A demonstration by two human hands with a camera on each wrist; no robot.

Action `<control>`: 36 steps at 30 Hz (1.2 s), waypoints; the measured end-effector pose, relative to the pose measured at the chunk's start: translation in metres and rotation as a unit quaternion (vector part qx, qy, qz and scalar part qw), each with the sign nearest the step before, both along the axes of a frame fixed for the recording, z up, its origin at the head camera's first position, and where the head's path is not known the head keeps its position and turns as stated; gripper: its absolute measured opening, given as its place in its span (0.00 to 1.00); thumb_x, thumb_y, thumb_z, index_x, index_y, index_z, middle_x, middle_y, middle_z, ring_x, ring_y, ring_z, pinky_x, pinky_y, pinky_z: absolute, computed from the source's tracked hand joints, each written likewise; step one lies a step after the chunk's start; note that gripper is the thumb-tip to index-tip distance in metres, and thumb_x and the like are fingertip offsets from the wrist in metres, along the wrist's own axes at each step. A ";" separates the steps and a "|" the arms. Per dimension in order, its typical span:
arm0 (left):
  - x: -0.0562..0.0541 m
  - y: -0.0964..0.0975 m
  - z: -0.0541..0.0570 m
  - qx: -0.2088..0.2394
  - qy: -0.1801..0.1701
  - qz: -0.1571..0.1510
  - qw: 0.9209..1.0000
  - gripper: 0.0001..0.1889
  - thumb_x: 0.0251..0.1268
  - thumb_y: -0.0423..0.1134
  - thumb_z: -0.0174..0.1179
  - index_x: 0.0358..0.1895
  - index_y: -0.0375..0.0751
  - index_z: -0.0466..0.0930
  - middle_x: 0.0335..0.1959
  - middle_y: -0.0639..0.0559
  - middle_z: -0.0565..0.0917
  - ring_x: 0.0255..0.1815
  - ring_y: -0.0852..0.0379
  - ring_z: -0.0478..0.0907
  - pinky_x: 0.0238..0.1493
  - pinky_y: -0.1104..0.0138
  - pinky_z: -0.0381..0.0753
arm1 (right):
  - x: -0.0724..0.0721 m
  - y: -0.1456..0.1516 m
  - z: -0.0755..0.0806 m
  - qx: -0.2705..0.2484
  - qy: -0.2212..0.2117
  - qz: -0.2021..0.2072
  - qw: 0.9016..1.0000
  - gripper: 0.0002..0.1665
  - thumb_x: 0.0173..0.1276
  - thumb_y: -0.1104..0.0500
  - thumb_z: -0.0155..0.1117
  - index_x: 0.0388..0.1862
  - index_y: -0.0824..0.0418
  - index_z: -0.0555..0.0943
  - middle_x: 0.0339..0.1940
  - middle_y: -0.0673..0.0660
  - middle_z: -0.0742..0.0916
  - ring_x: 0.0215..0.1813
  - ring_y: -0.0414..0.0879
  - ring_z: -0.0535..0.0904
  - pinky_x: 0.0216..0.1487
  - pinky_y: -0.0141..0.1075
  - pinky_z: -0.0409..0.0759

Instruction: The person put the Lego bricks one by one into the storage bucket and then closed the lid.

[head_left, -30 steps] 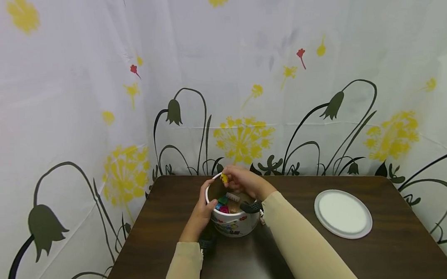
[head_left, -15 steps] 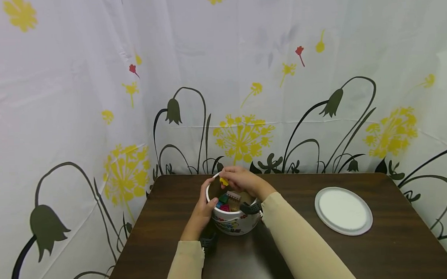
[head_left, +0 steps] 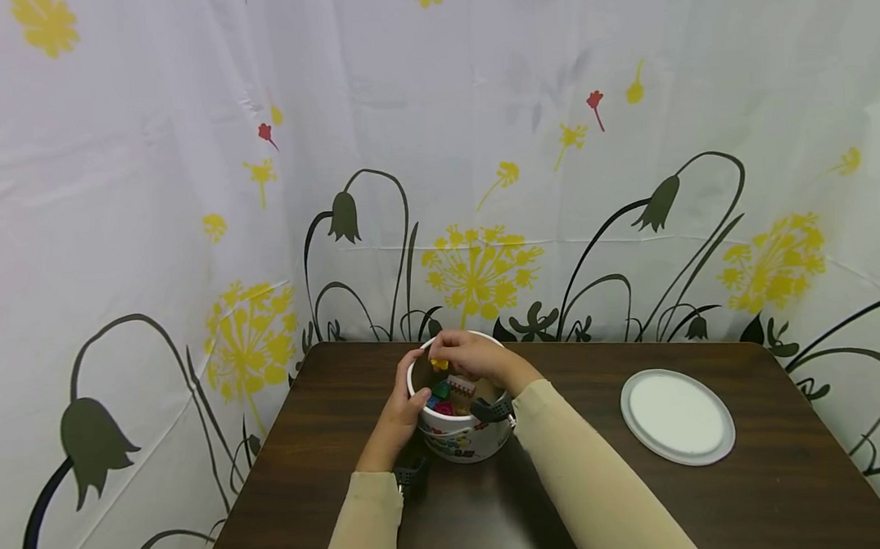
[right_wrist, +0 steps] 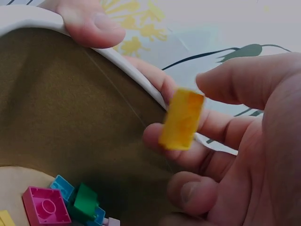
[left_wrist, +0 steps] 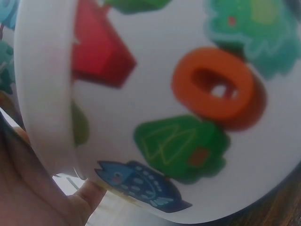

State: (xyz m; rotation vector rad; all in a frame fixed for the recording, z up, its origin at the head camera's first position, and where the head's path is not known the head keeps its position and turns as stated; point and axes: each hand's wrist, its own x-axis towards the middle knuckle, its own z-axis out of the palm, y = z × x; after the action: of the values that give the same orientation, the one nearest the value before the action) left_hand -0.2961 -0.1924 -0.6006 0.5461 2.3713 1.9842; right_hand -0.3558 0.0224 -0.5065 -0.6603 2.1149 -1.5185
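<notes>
Right hand (head_left: 475, 358) with boxy yellow brick (right_wrist: 182, 120)

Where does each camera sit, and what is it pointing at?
Head: on the head, facing forward and down at the table and bucket; left hand, right hand and sleeves show.
Left wrist: on that wrist, facing the bucket's printed outside; part of left hand shows.
Right wrist: on that wrist, looking into the bucket; both hands show.
Head and right wrist share the yellow block.

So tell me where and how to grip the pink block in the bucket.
Likely best: come from above through the open top of the bucket and pinch the pink block by opposite outer walls; its square hollow side faces that opening.
</notes>
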 end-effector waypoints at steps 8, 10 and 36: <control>0.000 0.000 0.000 -0.004 -0.003 0.003 1.000 0.40 0.72 0.51 0.52 0.86 0.61 0.49 0.83 0.28 0.58 0.76 0.23 0.66 0.69 0.48 0.74 | 0.000 -0.001 0.001 0.014 0.000 0.001 1.000 0.17 0.86 0.47 0.58 0.57 0.58 0.82 0.46 0.55 0.87 0.21 0.41 0.62 0.24 0.33 0.62; 0.000 0.000 0.001 -0.007 0.000 0.006 1.000 0.40 0.72 0.50 0.52 0.86 0.61 0.49 0.83 0.30 0.59 0.76 0.25 0.67 0.70 0.47 0.73 | -0.001 -0.002 0.000 0.011 -0.004 0.003 1.000 0.17 0.85 0.47 0.59 0.56 0.58 0.82 0.42 0.55 0.85 0.21 0.40 0.61 0.24 0.33 0.62; 0.002 -0.001 -0.001 0.023 0.010 -0.003 1.000 0.43 0.70 0.54 0.56 0.86 0.57 0.51 0.81 0.32 0.63 0.74 0.30 0.70 0.71 0.49 0.71 | 0.022 0.020 0.002 -0.307 0.105 -0.143 0.935 0.20 0.86 0.56 0.57 0.48 0.77 0.75 0.16 0.45 0.66 0.18 0.40 0.56 0.23 0.35 0.56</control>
State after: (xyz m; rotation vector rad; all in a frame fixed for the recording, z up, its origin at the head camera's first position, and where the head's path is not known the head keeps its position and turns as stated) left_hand -0.2940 -0.1933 -0.6019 0.5759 2.3383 2.0449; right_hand -0.3339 0.0424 -0.5047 -0.7678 1.9309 -2.4143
